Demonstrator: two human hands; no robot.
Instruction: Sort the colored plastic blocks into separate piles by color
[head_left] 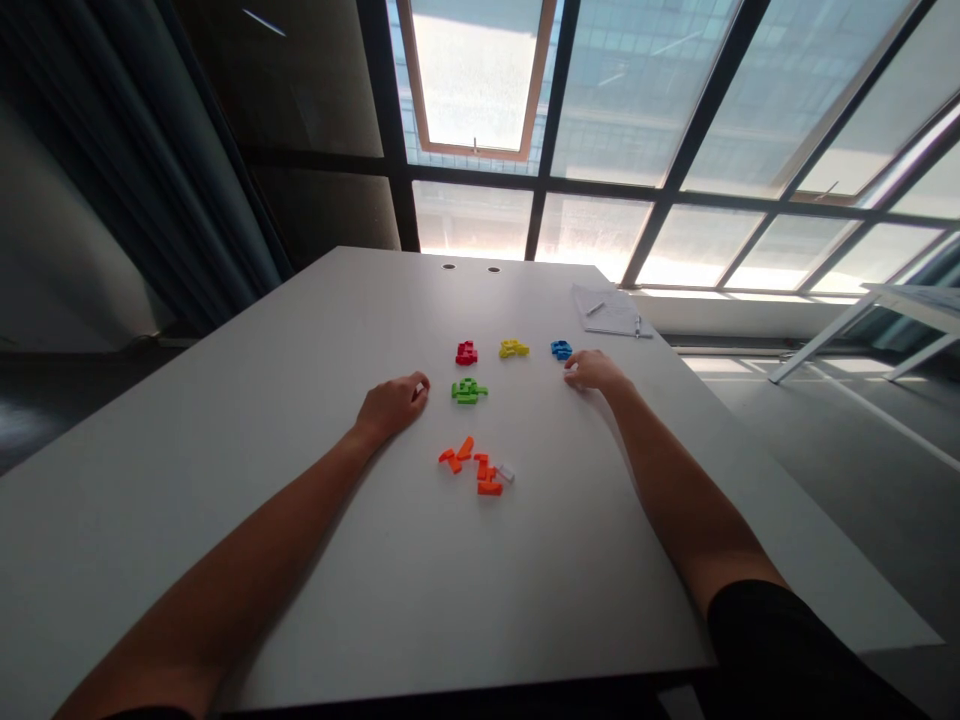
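My left hand (394,403) rests on the white table with its fingers curled; what they hold, if anything, is hidden. Just to its right sits a green toy tank-like block build (469,391). My right hand (596,371) is closed at the fingertips, where a small pale bit shows that I cannot make out. Right beyond those fingertips lies a blue block build (561,350). A yellow build (514,348) and a red build (466,353) stand in the same row. Nearer to me are several loose orange pieces (490,488) and a whitish piece (506,472).
The white table (360,600) stretches away toward large windows. Paper sheets (611,312) with a pen lie by its far right edge. Two round holes (448,267) pierce the far end. A dark curtain (150,150) hangs at left, and another white table (922,300) stands at right.
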